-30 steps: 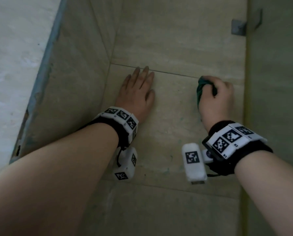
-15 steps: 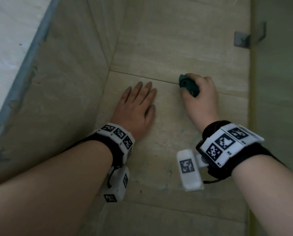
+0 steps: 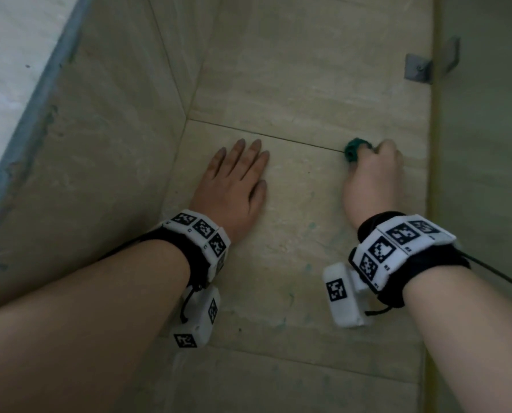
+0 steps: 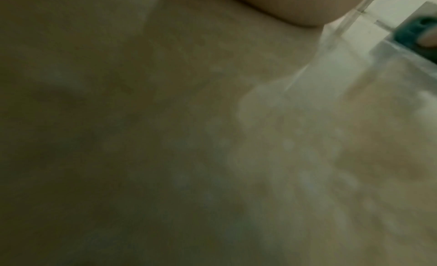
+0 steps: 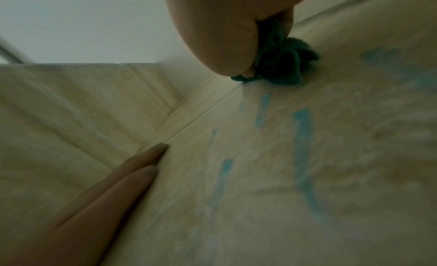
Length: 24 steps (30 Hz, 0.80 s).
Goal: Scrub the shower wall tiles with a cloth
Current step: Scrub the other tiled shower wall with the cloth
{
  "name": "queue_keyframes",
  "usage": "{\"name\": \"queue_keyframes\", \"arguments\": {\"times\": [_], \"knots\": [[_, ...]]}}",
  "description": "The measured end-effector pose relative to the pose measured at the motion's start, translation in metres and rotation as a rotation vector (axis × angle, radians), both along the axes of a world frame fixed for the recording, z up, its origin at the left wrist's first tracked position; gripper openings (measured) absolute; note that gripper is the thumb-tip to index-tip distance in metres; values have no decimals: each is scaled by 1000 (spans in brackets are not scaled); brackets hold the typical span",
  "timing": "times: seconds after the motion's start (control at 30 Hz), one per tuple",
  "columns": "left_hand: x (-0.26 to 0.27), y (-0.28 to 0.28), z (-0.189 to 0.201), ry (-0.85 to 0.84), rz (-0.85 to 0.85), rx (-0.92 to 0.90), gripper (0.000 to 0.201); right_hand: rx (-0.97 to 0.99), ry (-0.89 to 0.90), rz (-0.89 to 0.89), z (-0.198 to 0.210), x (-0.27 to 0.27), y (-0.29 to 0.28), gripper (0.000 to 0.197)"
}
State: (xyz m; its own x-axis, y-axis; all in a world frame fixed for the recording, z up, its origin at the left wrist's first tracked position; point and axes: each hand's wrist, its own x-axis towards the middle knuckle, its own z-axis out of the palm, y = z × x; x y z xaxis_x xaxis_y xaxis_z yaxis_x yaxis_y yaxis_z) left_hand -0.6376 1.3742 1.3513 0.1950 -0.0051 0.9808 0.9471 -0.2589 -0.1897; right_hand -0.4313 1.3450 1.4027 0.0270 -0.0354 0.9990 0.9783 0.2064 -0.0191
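Note:
A bunched dark green cloth (image 3: 352, 150) is held in my right hand (image 3: 374, 174), which presses it onto the beige wall tile (image 3: 302, 222) just at the horizontal grout line. The right wrist view shows the cloth (image 5: 281, 62) squeezed under my curled fingers, with blue-green streaks (image 5: 302, 150) on the tile below it. My left hand (image 3: 236, 180) lies flat on the same tile to the left, fingers straight and together, holding nothing. The left wrist view is blurred; only the cloth (image 4: 416, 32) shows at its top right corner.
An inside corner (image 3: 174, 162) with a second tiled wall runs just left of my left hand. A metal bracket (image 3: 418, 68) is fixed at the upper right beside a glass panel (image 3: 484, 174). A blue-grey strip (image 3: 34, 114) edges the left wall.
My right hand has carried the cloth across the tile: first left and up to the grout line, then back rightwards along it. The left hand has stayed flat in place.

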Motion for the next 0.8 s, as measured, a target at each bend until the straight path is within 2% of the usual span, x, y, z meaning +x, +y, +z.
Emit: {"name": "queue_keyframes", "arguments": {"times": [0.13, 0.2, 0.27, 0.37, 0.43, 0.53, 0.7, 0.77, 0.8], "knots": [[1, 1, 1, 2, -8, 37, 56, 79, -371, 176, -13, -36, 3, 40], [0, 2, 1, 6, -9, 45, 55, 73, -464, 175, -16, -39, 5, 40], [0, 1, 1, 11, -1, 46, 56, 36, -433, 114, -14, -30, 2, 38], [0, 0, 1, 4, 2, 24, 57, -27, -70, 83, -9, 0, -4, 25], [0, 0, 0, -1, 3, 19, 58, -104, 65, 35, -12, 7, -8, 36], [1, 0, 0, 1, 12, 23, 58, -121, -56, 58, -27, -10, -6, 45], [0, 0, 0, 8, 6, 52, 56, -47, -431, 45, -54, -37, -3, 57], [1, 0, 1, 15, 5, 54, 55, -64, -450, -10, -50, -30, -8, 53], [1, 0, 1, 16, 4, 49, 55, -103, -383, -37, -45, -23, -12, 45]]}}
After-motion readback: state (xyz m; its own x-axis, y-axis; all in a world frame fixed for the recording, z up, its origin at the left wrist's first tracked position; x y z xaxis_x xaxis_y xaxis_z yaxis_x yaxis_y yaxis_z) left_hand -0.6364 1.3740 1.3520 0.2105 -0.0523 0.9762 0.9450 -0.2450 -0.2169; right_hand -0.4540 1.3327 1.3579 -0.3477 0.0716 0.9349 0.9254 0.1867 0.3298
